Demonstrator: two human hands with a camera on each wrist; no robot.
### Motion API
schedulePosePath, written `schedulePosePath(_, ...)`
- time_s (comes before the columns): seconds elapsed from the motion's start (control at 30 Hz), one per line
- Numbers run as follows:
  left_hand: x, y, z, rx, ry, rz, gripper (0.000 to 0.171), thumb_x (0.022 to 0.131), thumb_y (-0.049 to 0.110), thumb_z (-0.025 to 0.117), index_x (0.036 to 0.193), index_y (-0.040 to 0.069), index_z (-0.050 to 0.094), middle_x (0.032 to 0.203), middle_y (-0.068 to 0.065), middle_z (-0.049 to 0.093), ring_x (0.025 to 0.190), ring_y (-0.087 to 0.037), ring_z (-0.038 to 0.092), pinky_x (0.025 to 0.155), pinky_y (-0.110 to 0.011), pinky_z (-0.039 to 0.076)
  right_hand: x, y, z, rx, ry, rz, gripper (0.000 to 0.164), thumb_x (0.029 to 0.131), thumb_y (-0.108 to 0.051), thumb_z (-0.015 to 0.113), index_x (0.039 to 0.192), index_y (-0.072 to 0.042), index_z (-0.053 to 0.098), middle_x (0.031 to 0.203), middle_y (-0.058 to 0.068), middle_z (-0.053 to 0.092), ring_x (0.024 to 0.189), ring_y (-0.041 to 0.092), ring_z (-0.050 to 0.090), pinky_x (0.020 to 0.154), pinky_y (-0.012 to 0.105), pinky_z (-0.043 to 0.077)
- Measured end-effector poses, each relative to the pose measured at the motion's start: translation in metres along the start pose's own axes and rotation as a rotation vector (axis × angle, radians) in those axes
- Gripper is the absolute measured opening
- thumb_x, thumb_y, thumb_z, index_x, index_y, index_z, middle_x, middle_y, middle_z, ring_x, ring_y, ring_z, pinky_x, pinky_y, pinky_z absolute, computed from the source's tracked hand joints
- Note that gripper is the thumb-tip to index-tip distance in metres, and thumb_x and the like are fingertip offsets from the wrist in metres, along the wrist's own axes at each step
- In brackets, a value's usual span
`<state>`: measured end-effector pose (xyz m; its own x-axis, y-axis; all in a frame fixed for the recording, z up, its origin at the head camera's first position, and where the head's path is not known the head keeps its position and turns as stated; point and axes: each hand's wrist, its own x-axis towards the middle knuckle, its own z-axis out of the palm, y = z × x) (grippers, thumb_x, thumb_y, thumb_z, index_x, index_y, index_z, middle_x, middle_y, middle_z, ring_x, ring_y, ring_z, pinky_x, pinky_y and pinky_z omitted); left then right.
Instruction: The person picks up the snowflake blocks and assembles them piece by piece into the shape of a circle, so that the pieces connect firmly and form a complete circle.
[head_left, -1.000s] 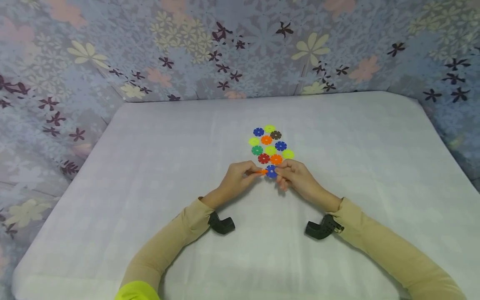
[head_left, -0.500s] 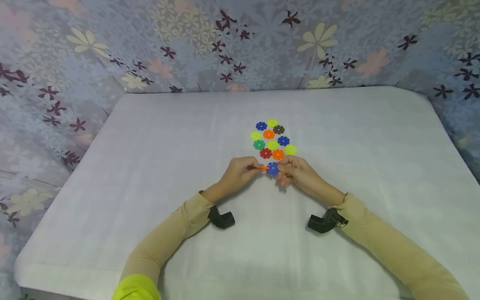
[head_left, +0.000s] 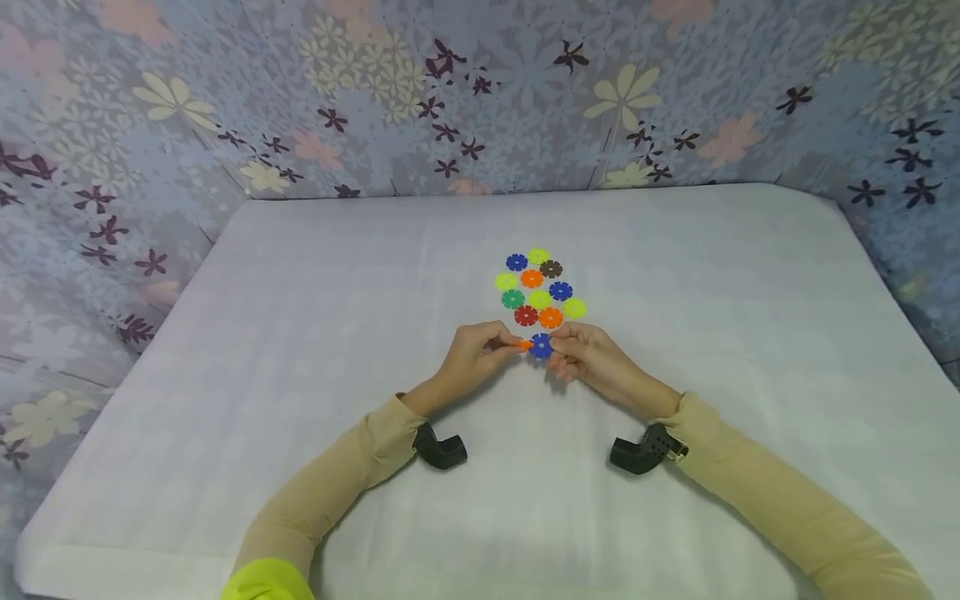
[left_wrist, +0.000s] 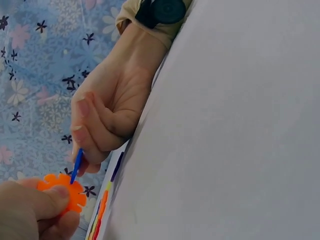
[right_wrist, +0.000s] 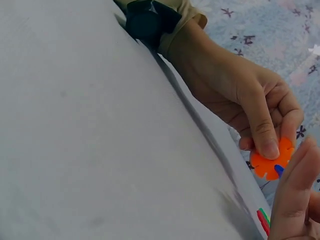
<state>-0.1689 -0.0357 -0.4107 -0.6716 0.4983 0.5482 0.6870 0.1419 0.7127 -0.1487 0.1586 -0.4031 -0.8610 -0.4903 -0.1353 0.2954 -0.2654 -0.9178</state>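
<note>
Between thumb and fingertips my left hand [head_left: 474,354] pinches an orange notched plastic disc [left_wrist: 76,197]. My right hand [head_left: 596,358] pinches a blue notched disc [head_left: 540,347] by its right edge, the other fingers curled below. The two discs meet at their rims, the blue one edge-on to the orange. In the left wrist view the blue edge sits at a slot in the orange disc. Just beyond both hands, a cluster of similar discs lies flat, among them a red disc [head_left: 527,316], a green disc [head_left: 513,299] and another orange disc [head_left: 551,317].
The white-covered table [head_left: 337,275] spreads around the hands. A flower-patterned cloth [head_left: 525,100] rises behind its far edge and along the sides. Black camera mounts are strapped at both wrists, the left mount [head_left: 440,450] and the right mount [head_left: 639,454].
The head view tilts slightly, shifting the whole scene up and then back down. Both hands keep their hold on the joined discs, with hardly any movement between them.
</note>
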Motion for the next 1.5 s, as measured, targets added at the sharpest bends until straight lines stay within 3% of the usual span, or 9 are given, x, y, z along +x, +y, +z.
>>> schedulePosePath(0.3, -0.008, 0.007, 0.005, -0.054, 0.021, -0.044, 0.007, 0.066, -0.001, 0.06, 0.069, 0.001, 0.054, 0.073, -0.006, 0.058, 0.065, -0.009, 0.052, 0.057, -0.019, 0.041, -0.007, 0.005, 0.006, 0.133, 0.042, 0.119, 0.01, 0.082, -0.005, 0.04, 0.086, 0.003, 0.037, 0.065, 0.01, 0.054, 0.054, 0.015, 0.052, 0.05, 0.021, 0.042)
schedulePosePath(0.53, -0.01, 0.011, 0.007, -0.05, 0.022, -0.038, 0.008, 0.067, -0.002, 0.059, 0.071, 0.0, 0.053, 0.074, -0.007, 0.057, 0.065, -0.01, 0.052, 0.057, -0.018, 0.041, -0.009, 0.011, 0.006, 0.004, 0.038, 0.087, 0.017, 0.081, -0.008, 0.043, 0.087, 0.006, 0.035, 0.066, 0.011, 0.053, 0.052, 0.015, 0.051, 0.048, 0.022, 0.042)
schedulePosePath(0.6, -0.011, 0.017, 0.007, -0.026, 0.013, -0.027, 0.009, 0.066, -0.005, 0.059, 0.072, -0.001, 0.052, 0.073, -0.008, 0.056, 0.065, -0.012, 0.052, 0.057, -0.018, 0.041, -0.009, 0.011, 0.006, -0.148, 0.024, 0.018, 0.017, 0.081, -0.008, 0.043, 0.088, 0.006, 0.037, 0.065, 0.012, 0.053, 0.049, 0.016, 0.05, 0.045, 0.024, 0.042)
schedulePosePath(0.67, -0.01, 0.023, 0.005, -0.001, 0.01, -0.014, 0.01, 0.067, -0.007, 0.057, 0.073, -0.003, 0.051, 0.073, -0.01, 0.056, 0.065, -0.014, 0.052, 0.058, -0.018, 0.04, -0.009, 0.008, 0.003, -0.37, 0.045, -0.118, 0.015, 0.08, -0.01, 0.046, 0.087, 0.003, 0.042, 0.062, 0.012, 0.052, 0.045, 0.016, 0.048, 0.041, 0.024, 0.04)
schedulePosePath(0.8, -0.004, 0.032, 0.001, -0.001, 0.042, -0.062, 0.012, 0.068, -0.009, 0.055, 0.076, -0.004, 0.048, 0.073, -0.012, 0.055, 0.065, -0.017, 0.05, 0.059, -0.021, 0.04, -0.007, -0.002, -0.013, -0.976, 0.25, -0.435, 0.015, 0.073, -0.017, 0.056, 0.083, -0.007, 0.052, 0.062, 0.002, 0.052, 0.045, 0.01, 0.043, 0.04, 0.023, 0.035)
schedulePosePath(0.9, 0.0, 0.033, -0.001, -0.024, 0.061, -0.118, 0.013, 0.067, -0.01, 0.055, 0.077, -0.004, 0.048, 0.073, -0.013, 0.055, 0.065, -0.02, 0.051, 0.059, -0.024, 0.041, -0.004, -0.007, -0.026, -1.214, 0.362, -0.482, 0.024, 0.066, -0.022, 0.063, 0.083, -0.007, 0.055, 0.071, -0.001, 0.049, 0.052, 0.008, 0.038, 0.045, 0.023, 0.032)
schedulePosePath(1.13, 0.002, 0.031, -0.002, -0.034, 0.059, -0.152, 0.014, 0.066, -0.01, 0.056, 0.077, -0.004, 0.049, 0.073, -0.013, 0.055, 0.063, -0.023, 0.05, 0.058, -0.027, 0.041, -0.004, -0.008, -0.03, -1.171, 0.319, -0.389, 0.032, 0.064, -0.018, 0.065, 0.091, -0.004, 0.054, 0.072, 0.002, 0.048, 0.056, 0.012, 0.038, 0.049, 0.024, 0.033)
schedulePosePath(1.37, 0.001, 0.029, 0.0, -0.03, 0.05, -0.23, 0.013, 0.067, -0.006, 0.057, 0.077, -0.001, 0.049, 0.074, -0.011, 0.056, 0.061, -0.019, 0.05, 0.057, -0.021, 0.04, -0.005, -0.008, -0.026, -0.789, 0.23, -0.312, 0.018, 0.07, -0.008, 0.059, 0.085, 0.0, 0.055, 0.072, 0.008, 0.054, 0.059, 0.018, 0.052, 0.051, 0.025, 0.042)
schedulePosePath(1.5, 0.005, 0.03, -0.001, -0.024, 0.052, -0.214, 0.014, 0.067, -0.005, 0.057, 0.078, -0.002, 0.049, 0.074, -0.011, 0.056, 0.062, -0.019, 0.051, 0.058, -0.022, 0.04, -0.008, -0.013, -0.021, -0.683, 0.175, -0.359, 0.014, 0.07, 0.002, 0.055, 0.084, 0.005, 0.054, 0.074, 0.015, 0.055, 0.062, 0.024, 0.053, 0.055, 0.026, 0.043)
